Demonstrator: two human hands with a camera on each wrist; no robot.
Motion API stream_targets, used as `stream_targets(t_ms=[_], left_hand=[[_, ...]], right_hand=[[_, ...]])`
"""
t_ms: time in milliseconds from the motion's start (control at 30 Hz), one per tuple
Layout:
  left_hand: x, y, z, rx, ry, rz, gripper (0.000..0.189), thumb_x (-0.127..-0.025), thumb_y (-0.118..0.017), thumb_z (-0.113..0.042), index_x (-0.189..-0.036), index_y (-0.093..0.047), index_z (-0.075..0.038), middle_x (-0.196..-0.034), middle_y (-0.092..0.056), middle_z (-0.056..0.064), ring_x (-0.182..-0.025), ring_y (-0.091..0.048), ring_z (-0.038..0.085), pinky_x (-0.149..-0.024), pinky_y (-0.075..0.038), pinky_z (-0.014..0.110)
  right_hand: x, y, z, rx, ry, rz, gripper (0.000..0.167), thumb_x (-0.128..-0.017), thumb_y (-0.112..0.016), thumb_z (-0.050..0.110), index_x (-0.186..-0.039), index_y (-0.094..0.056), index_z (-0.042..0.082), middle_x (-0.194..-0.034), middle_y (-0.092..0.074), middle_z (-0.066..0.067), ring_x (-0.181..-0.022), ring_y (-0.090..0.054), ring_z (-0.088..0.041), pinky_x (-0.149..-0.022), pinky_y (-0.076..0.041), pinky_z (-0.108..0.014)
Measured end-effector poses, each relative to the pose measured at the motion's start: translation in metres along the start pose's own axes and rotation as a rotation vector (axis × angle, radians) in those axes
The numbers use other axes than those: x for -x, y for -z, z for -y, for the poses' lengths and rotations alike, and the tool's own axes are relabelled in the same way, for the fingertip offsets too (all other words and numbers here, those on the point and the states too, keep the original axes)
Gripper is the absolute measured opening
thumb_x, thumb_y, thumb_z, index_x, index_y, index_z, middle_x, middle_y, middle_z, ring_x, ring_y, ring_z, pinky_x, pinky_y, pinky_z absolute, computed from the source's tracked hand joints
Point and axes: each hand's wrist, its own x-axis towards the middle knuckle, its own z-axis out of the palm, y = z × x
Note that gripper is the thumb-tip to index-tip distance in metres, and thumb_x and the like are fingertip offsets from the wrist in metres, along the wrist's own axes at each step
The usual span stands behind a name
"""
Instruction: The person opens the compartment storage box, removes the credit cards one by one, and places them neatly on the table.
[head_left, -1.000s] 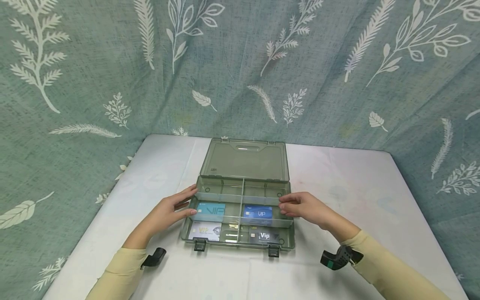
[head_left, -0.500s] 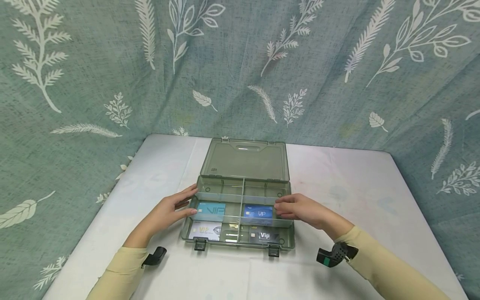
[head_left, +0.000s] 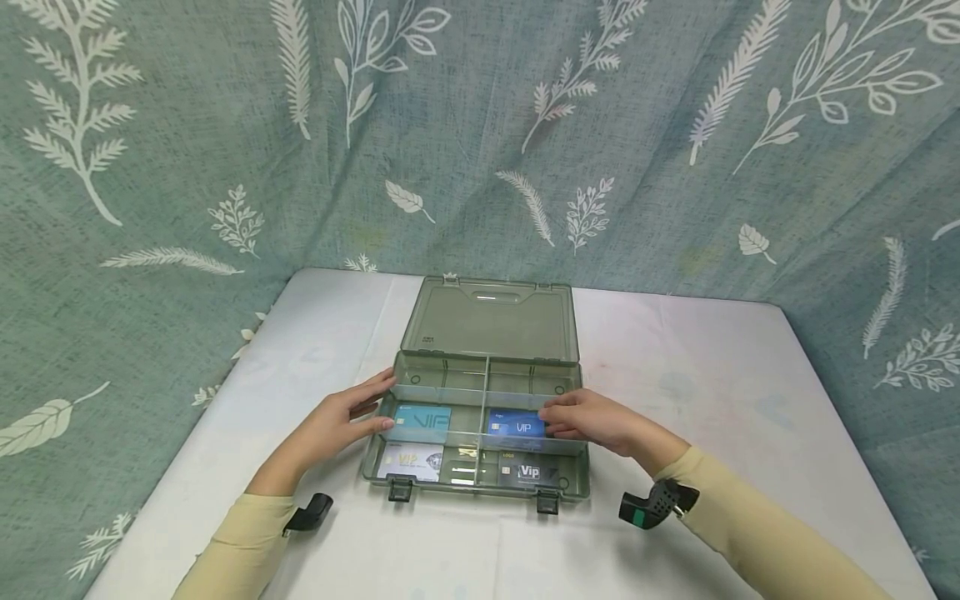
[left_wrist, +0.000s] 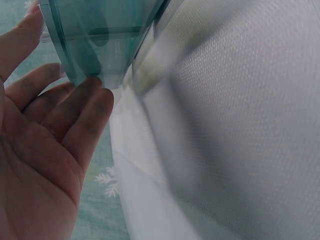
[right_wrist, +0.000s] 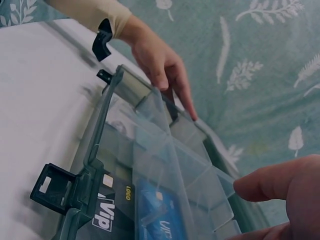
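A green see-through divided plastic box [head_left: 442, 375] lies with its lid [head_left: 491, 321] swung back. My left hand [head_left: 341, 421] touches the box's left side with relaxed fingers, the thumb at the rim; in the left wrist view these fingertips [left_wrist: 102, 102] lie along the wall. My right hand [head_left: 600, 421] reaches over the right wall into the middle right compartment, fingertips at the right edge of a blue VIP card [head_left: 513, 423]. Its thumb [right_wrist: 260, 185] shows apart from the fingers in the right wrist view. A teal VIP card [head_left: 422, 423] lies in the middle left compartment.
The front compartments hold a white Vip card [head_left: 408, 460] on the left and a black Vip card [head_left: 525, 473] on the right. Two latches [head_left: 547, 502] hang off the front edge. A white-covered table [head_left: 697, 375] meets a leaf-patterned green cloth [head_left: 465, 150] behind.
My right hand has moved left and slightly down, from the box's right rim to the edge of the blue card. The left hand, box and cards have stayed put.
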Motion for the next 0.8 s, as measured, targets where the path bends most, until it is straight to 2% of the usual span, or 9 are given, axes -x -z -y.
stream_targets(t_ms=[433, 800], left_hand=[[0.0014, 0.0, 0.0006, 0.005, -0.004, -0.01, 0.074, -0.094, -0.074, -0.027, -0.155, -0.041, -0.001, -0.166, -0.027, 0.013, -0.143, -0.041, 0.036, -0.112, -0.044, 0.04], [0.0016, -0.0008, 0.0006, 0.018, 0.0, -0.004, 0.072, -0.095, -0.073, -0.025, -0.155, -0.041, -0.001, -0.166, -0.026, 0.013, -0.144, -0.04, 0.037, -0.113, -0.043, 0.043]], right_hand=[[-0.0064, -0.0032, -0.0007, -0.039, 0.004, 0.011, 0.065, -0.104, -0.057, 0.026, -0.145, -0.038, -0.02, -0.146, -0.048, -0.034, -0.132, -0.053, -0.043, -0.112, -0.048, -0.047], [0.0015, -0.0024, 0.0033, -0.075, 0.045, 0.01, 0.066, -0.105, -0.055, 0.024, -0.147, -0.032, -0.022, -0.151, -0.041, -0.035, -0.132, -0.053, -0.042, -0.112, -0.047, -0.046]])
